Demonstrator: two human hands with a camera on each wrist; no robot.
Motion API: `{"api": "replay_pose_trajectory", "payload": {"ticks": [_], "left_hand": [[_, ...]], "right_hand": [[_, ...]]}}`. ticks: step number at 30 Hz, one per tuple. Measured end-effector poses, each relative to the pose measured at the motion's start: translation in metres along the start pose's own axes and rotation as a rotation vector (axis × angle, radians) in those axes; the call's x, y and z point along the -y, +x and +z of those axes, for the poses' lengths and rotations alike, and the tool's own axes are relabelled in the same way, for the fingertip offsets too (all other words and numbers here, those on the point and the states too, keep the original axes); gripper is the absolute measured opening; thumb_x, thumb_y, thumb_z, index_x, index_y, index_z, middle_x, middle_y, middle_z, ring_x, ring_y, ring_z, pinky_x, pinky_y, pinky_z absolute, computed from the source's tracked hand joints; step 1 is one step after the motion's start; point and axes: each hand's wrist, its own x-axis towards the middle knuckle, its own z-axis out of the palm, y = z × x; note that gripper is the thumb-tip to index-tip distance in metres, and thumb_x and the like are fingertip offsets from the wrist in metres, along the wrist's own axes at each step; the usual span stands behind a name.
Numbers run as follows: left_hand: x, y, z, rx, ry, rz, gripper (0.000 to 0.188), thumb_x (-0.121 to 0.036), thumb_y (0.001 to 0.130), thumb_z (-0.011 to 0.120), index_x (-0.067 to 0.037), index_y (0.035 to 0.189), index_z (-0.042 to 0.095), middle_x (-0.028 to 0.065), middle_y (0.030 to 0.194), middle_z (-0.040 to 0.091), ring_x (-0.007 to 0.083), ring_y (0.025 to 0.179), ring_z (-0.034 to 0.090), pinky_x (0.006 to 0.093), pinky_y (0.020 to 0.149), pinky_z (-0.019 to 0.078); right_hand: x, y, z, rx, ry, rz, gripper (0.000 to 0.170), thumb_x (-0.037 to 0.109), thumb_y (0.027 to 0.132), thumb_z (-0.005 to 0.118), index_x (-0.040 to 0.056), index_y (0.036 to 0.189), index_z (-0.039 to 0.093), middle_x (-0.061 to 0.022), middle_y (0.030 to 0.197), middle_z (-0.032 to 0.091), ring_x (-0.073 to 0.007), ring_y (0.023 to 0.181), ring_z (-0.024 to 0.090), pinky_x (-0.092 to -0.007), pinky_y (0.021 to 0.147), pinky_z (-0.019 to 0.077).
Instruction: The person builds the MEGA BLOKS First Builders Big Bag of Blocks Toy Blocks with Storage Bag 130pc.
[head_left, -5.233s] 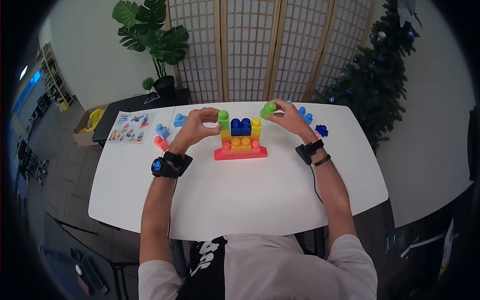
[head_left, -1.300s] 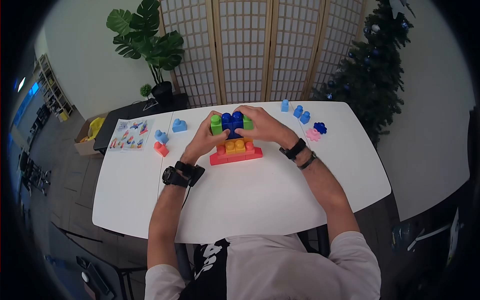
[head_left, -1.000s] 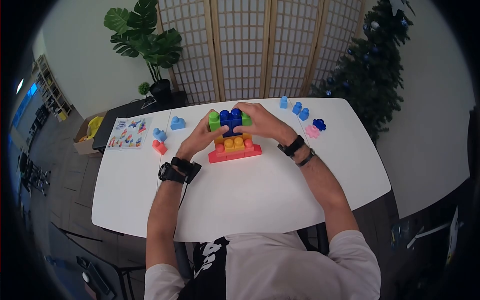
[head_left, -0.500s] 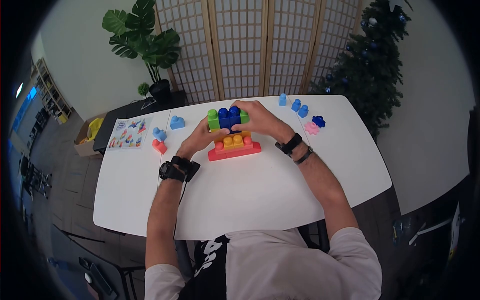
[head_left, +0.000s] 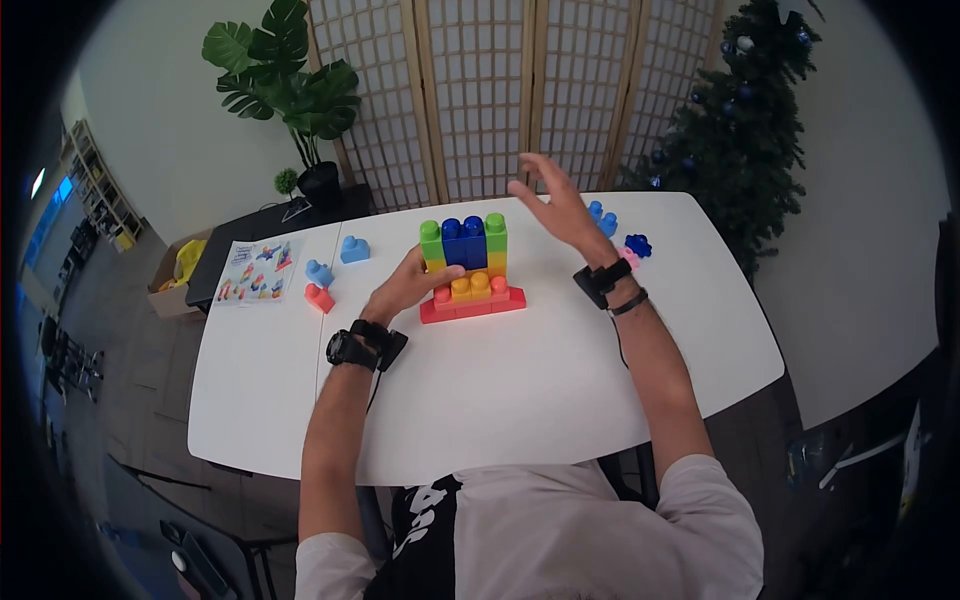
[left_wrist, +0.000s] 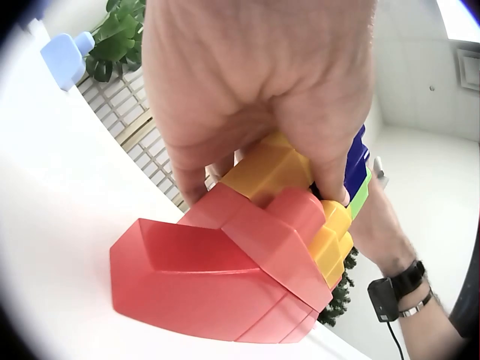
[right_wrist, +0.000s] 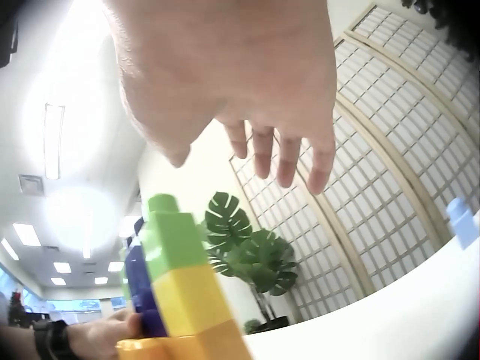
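Note:
A block structure stands upright on the table: a red base (head_left: 473,307), orange and yellow blocks, dark blue blocks (head_left: 465,246) in the upper middle, and a green block (head_left: 496,232) on each side. My left hand (head_left: 403,285) grips its left side, the thumb across the front; in the left wrist view that hand (left_wrist: 259,82) reaches round the orange block (left_wrist: 268,169) above the red base (left_wrist: 210,285). My right hand (head_left: 562,212) is raised to the right of the structure, fingers spread and holding nothing. The right wrist view shows this hand (right_wrist: 232,75) above the green block (right_wrist: 175,238), apart from it.
On the table's left lie a printed sheet (head_left: 258,272), light blue blocks (head_left: 354,249) and a red block (head_left: 319,297). Toward the right back are light blue blocks (head_left: 607,224), a dark blue flower-shaped piece (head_left: 638,245) and a pink piece (head_left: 629,257), partly hidden by the right wrist.
The right hand has let go of the structure and lifted up and to the right. Since the earliest frame, the green block it held has come onto the right column. The left hand still grips the left side.

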Motion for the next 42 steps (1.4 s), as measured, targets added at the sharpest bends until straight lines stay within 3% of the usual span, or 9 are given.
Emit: {"api": "replay_pose_trajectory", "payload": {"ticks": [2, 7, 17, 20, 22, 23, 26, 28, 42], "left_hand": [[-0.002, -0.002, 0.002, 0.001, 0.027, -0.013, 0.039, -0.022, 0.105, 0.075, -0.003, 0.137, 0.063, 0.0032, 0.122, 0.073, 0.0114, 0.110, 0.066, 0.0316, 0.099, 0.0543], [0.003, 0.003, 0.002, -0.012, 0.006, -0.020, 0.034, -0.020, 0.105, 0.074, -0.003, 0.133, 0.067, 0.0028, 0.120, 0.073, 0.0114, 0.108, 0.066, 0.0316, 0.097, 0.0547], [0.005, 0.001, -0.011, 0.068, 0.131, -0.021, 0.038, -0.022, 0.105, 0.074, -0.005, 0.138, 0.065, 0.0052, 0.127, 0.073, 0.0138, 0.116, 0.066, 0.0338, 0.106, 0.0531], [0.022, 0.002, -0.024, 0.112, -0.041, -0.013, 0.057, -0.028, 0.102, 0.078, -0.007, 0.150, 0.055, 0.0102, 0.141, 0.066, 0.0203, 0.132, 0.061, 0.0385, 0.114, 0.0491], [0.024, 0.006, -0.029, -0.041, -0.786, -0.204, 0.065, -0.030, 0.101, 0.078, -0.006, 0.154, 0.050, 0.0114, 0.149, 0.061, 0.0217, 0.139, 0.057, 0.0404, 0.116, 0.0476], [0.023, 0.006, -0.028, -0.042, -0.784, -0.204, 0.065, -0.030, 0.101, 0.078, -0.006, 0.154, 0.050, 0.0114, 0.149, 0.061, 0.0217, 0.139, 0.057, 0.0404, 0.116, 0.0476], [0.036, 0.012, -0.031, -0.163, -0.366, -0.151, 0.063, -0.025, 0.100, 0.078, -0.006, 0.154, 0.051, 0.0130, 0.148, 0.063, 0.0252, 0.137, 0.060, 0.0409, 0.115, 0.0482], [0.065, 0.025, -0.038, -0.040, 0.276, 0.126, 0.055, -0.020, 0.099, 0.077, -0.007, 0.149, 0.057, 0.0154, 0.142, 0.068, 0.0289, 0.131, 0.065, 0.0415, 0.111, 0.0508], [0.085, 0.052, -0.033, -0.041, 0.590, 0.139, 0.027, -0.017, 0.097, 0.074, 0.000, 0.117, 0.072, 0.0209, 0.114, 0.077, 0.0339, 0.105, 0.074, 0.0430, 0.092, 0.0570]], "right_hand": [[-0.062, -0.009, -0.010, -0.129, -0.478, 0.015, 0.069, 0.031, 0.098, 0.077, -0.0011, 0.151, 0.047, -0.0240, 0.140, 0.059, -0.0430, 0.129, 0.057, -0.0532, 0.104, 0.0534], [-0.128, -0.038, -0.021, 0.067, -0.671, 0.653, 0.068, 0.034, 0.093, 0.080, -0.0021, 0.143, 0.051, -0.0240, 0.141, 0.056, -0.0478, 0.131, 0.055, -0.0594, 0.100, 0.0550], [-0.122, -0.062, 0.021, 0.186, -0.592, 0.321, 0.042, 0.016, 0.098, 0.068, 0.0038, 0.137, 0.055, -0.0188, 0.128, 0.067, -0.0451, 0.116, 0.063, -0.0538, 0.101, 0.0525], [-0.085, -0.057, 0.036, 0.293, -0.343, 0.111, 0.037, 0.007, 0.098, 0.066, 0.0076, 0.134, 0.058, -0.0177, 0.126, 0.068, -0.0443, 0.116, 0.062, -0.0514, 0.103, 0.0507], [-0.060, -0.053, 0.048, 0.413, -0.174, 0.054, 0.037, 0.007, 0.099, 0.066, 0.0104, 0.136, 0.061, -0.0157, 0.128, 0.069, -0.0415, 0.116, 0.062, -0.0502, 0.106, 0.0480], [-0.053, -0.051, 0.053, 0.412, -0.173, 0.053, 0.037, 0.007, 0.099, 0.066, 0.0104, 0.136, 0.061, -0.0157, 0.128, 0.069, -0.0415, 0.116, 0.062, -0.0502, 0.106, 0.0480], [-0.044, -0.036, 0.081, 0.593, 0.078, -0.055, 0.048, 0.001, 0.094, 0.074, 0.0080, 0.139, 0.061, -0.0139, 0.136, 0.067, -0.0379, 0.125, 0.061, -0.0449, 0.110, 0.0489], [-0.042, -0.034, 0.091, 0.543, 0.136, -0.060, 0.049, 0.000, 0.091, 0.077, 0.0061, 0.138, 0.062, -0.0151, 0.138, 0.066, -0.0375, 0.129, 0.059, -0.0437, 0.111, 0.0494], [-0.022, -0.040, 0.082, 0.568, 0.128, 0.038, 0.031, 0.003, 0.091, 0.080, -0.0009, 0.119, 0.068, -0.0223, 0.117, 0.076, -0.0416, 0.109, 0.073, -0.0443, 0.095, 0.0584]]}}
